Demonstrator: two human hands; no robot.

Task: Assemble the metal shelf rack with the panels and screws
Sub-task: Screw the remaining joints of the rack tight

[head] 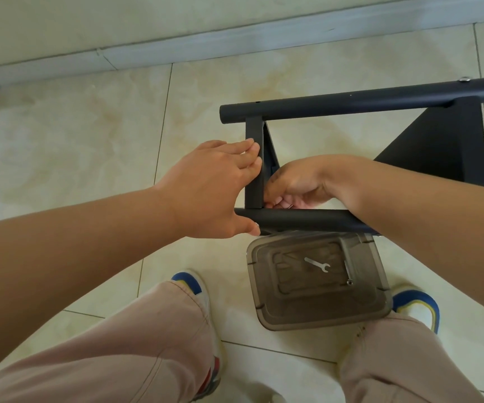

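Rack: the black metal rack [438, 146] lies on its side on the tiled floor [75, 126] in the right half of the frame, with an upper tube [351, 104] and a lower tube [307, 219] running roughly left to right.
End panel: a narrow panel [254, 170] stands between the two tubes near their left ends; a second, wider panel sits further right, at the frame's right edge.
Left hand: the left hand [208, 190] comes in from the lower left, fingers curled onto the end panel's left edge and thumb against the lower tube, bracing the joint.
Right hand: the right hand [296, 181] reaches from the right into the corner where panel meets lower tube; its fingers are curled and pinch a small thin metal piece, too small to say whether it is a screw or a key.
Parts box: a clear plastic box [374, 312] rests on the floor just below the lower tube, centre-bottom, holding a small wrench [318, 264] and one long bolt [348, 271].
Done: a bolt head [465, 79] shows on the upper tube at upper right, so that joint looks fastened, and both panels are in place.
Left: the lower-left joint appears to be in hand now; the box is nearly out of hardware, which suggests few fastenings remain, though the rest of the rack is out of frame.
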